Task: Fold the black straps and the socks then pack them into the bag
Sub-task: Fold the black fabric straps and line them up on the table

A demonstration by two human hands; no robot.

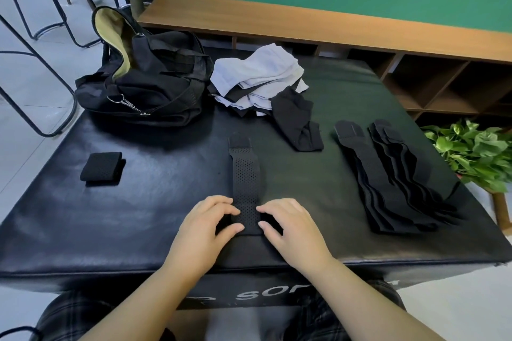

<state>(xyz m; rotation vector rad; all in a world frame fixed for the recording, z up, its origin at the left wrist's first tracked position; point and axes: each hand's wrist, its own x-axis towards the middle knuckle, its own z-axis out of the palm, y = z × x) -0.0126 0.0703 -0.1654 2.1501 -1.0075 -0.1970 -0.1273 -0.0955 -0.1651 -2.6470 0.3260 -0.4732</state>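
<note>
1. Folded strap, a small black bundle, lies at nine o'clock on the black padded table, well apart from my hands.
2. Black bag sits at ten o'clock, its mouth open and pale lining showing.
3. My left hand has its fingers curled, pinching the left edge of the perforated strap at its near end.
4. That strap lies flat, running from six o'clock straight toward twelve.
5. My right hand pinches the strap's right edge with thumb and curled fingers, directly across from the left.
6. White and black socks are piled at twelve o'clock, just beside the bag; a black sock trails from the pile toward one o'clock.
7. Unfolded straps lie stacked at three o'clock; how many I can't count, perhaps several.
8. Green plant stands beyond the table's right edge.
</note>
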